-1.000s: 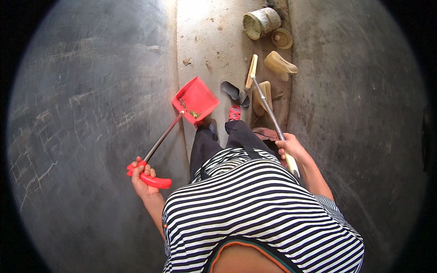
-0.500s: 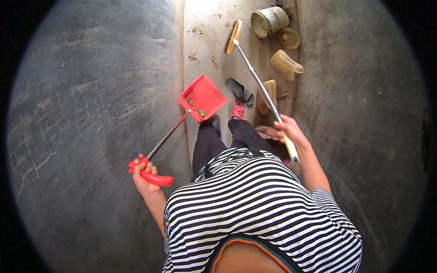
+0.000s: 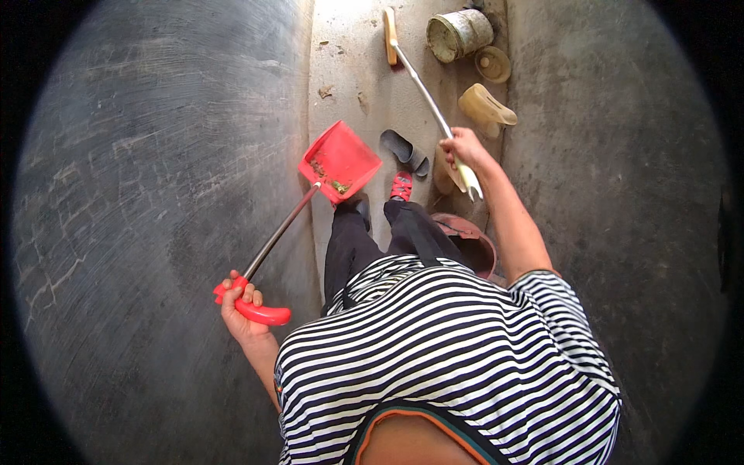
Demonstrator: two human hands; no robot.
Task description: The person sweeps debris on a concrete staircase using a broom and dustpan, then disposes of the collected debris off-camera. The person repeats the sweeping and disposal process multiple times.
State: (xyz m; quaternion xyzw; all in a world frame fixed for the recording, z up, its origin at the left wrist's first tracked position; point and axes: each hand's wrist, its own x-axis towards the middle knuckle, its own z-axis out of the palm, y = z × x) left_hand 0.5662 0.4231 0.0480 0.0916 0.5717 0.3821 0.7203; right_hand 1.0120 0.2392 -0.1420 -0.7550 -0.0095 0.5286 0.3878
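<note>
My left hand (image 3: 243, 306) is closed round the red handle of a long-handled dustpan (image 3: 350, 159). Its red pan is out in front of my feet, with bits of brown and green debris lying near its back edge. In my right hand (image 3: 467, 149) is the pale grip of a broom (image 3: 390, 37), its metal stick slanting away to the far left of that hand. The broom's yellowish head reaches the far part of the floor, well beyond the dustpan. Whether its bristles touch the floor I cannot tell.
Dark walls rise on both sides of a narrow floor. A grey slipper (image 3: 404, 152) lies beyond my red-strapped foot (image 3: 401, 187). Along the right wall are a dirty bucket (image 3: 459, 36), a round container (image 3: 493, 64), a tan scoop-shaped piece (image 3: 486, 105) and a reddish bucket (image 3: 470, 240). Dry leaves (image 3: 325, 91) lie farther off.
My right arm has stretched forward, carrying the broom farther away, its head now nearer the top of the view. The dustpan has shifted slightly left in view.
</note>
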